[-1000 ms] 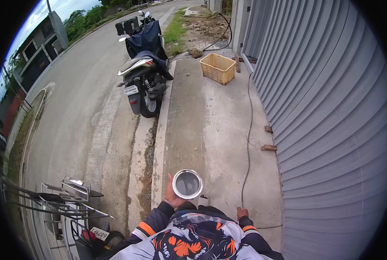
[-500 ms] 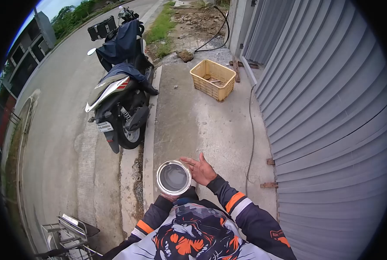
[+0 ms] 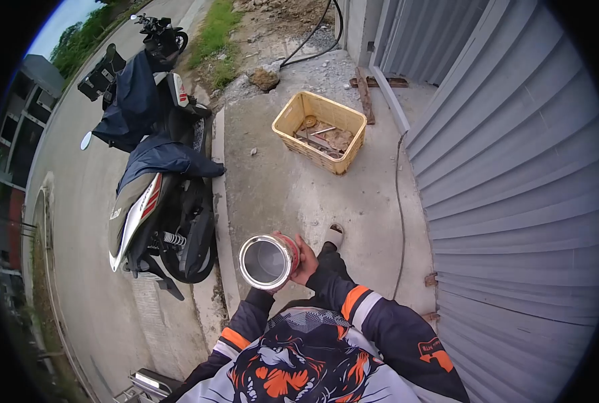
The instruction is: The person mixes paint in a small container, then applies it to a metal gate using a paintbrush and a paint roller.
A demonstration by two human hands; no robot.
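Note:
An open paint can with a shiny metal rim and a reddish outer wall is held in front of my body. Its mouth faces me and shows a greyish inside. My right hand curves around the can's right side, fingers partly hidden behind it. Only a little of my left hand shows beneath the can, supporting it from below; most of its fingers are hidden.
A yellow plastic crate with sticks and debris stands ahead on the concrete. Parked motorbikes line the left, partly covered by dark cloth. Grey corrugated metal forms the right side, and a cable runs along it.
My right hand has gone from spread fingers beside the rim to curving around the can's side. The can has tilted, showing its red wall. The crate appears closer, and a foot is visible.

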